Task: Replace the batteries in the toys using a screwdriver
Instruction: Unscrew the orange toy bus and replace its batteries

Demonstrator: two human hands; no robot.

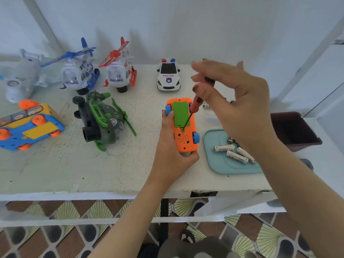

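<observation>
right now the left hand [171, 151] grips an orange toy car [186, 140], turned belly-up and held just above the bench [111, 164], with fingers curled round its near end and along its left side. on the car's underside the green battery cover [181, 113] sits in place. the right hand [238, 108] hangs over the car and a little to its right, pinching the red and black handle of a screwdriver [196, 103] between thumb and fingertips; the other fingers are blurred and seem to be spread loosely. the screwdriver leans, and its tip is on the spot at the near edge of the cover.

just right of the car lies a teal tray [219, 164] with several loose batteries [236, 156] on it, partly under the right wrist. a dark bin [294, 129] stands beyond the tray. further back are a police car [168, 75], a red helicopter [119, 71] and a blue helicopter [78, 71]. a green helicopter [100, 118] lies tipped over left of the hands, and a yellow and blue bus [28, 125] lies on its side at the far left.
</observation>
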